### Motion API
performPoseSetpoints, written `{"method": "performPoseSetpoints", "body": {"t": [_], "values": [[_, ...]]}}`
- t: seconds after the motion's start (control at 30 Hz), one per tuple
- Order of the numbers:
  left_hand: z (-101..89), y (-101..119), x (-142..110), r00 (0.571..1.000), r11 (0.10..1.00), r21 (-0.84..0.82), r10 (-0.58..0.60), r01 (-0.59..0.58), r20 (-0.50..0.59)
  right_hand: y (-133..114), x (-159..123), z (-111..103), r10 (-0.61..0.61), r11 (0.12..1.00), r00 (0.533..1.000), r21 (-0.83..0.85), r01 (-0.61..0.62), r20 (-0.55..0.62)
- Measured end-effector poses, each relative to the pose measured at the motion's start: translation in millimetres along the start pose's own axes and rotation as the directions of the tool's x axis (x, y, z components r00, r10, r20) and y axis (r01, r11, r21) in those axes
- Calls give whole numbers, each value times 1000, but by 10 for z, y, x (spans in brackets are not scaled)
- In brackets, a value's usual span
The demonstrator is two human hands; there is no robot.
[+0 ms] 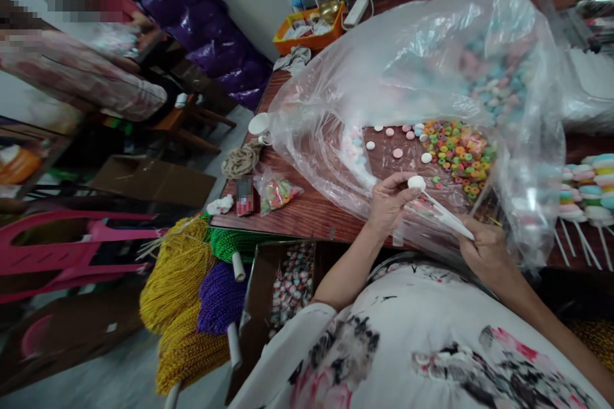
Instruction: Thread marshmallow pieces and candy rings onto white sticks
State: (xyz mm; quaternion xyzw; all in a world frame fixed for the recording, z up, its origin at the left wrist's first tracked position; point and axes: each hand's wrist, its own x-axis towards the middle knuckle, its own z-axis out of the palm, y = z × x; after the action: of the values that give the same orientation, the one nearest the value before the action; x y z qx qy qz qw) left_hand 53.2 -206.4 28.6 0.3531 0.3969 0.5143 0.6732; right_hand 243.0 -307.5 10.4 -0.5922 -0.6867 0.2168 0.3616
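My left hand [391, 201] pinches a round white candy disc [416, 183] at the tip of a white stick [444, 209]. My right hand [484, 248] grips the lower end of that stick, with more white sticks bunched beside it. Both hands work at the mouth of a large clear plastic bag [432, 64] lying on the brown wooden table [307, 211]. Inside the bag sit a heap of colourful candy rings [458, 153] and several loose pink and white discs [398, 153].
Finished pastel candy stacks on sticks [585, 195] lie at the right. A small bag of rings [278, 192], twine [242, 160] and a white cup [259, 124] sit on the left of the table. Below are a cardboard box of sweets [290, 284] and yellow, green and purple cord bundles [192, 294]. Another person [81, 70] sits far left.
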Motion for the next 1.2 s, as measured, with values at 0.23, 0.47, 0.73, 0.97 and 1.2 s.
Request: {"method": "performPoseSetpoints", "body": {"t": [0.23, 0.47, 0.73, 0.97, 1.2], "values": [[-61, 30, -64, 889, 787, 422, 436, -451, 137, -50, -20, -148, -42, 987, 990, -150, 62, 137], [-20, -10, -163, 805, 648, 500, 557, -574, 202, -108, -13, -73, 1, 995, 1000, 99, -3, 19], [-43, -70, -142, 730, 566, 496, 640, -659, 239, -160, -51, 174, 132, 954, 986, 283, -98, -103], [29, -248, -269, 688, 546, 418, 583, -726, 433, -146, -20, 260, 174, 925, 976, 362, -117, -131], [25, -163, -104, 699, 555, 445, 420, -702, 579, 66, 36, 166, 414, 816, 896, 502, -286, -163]]}}
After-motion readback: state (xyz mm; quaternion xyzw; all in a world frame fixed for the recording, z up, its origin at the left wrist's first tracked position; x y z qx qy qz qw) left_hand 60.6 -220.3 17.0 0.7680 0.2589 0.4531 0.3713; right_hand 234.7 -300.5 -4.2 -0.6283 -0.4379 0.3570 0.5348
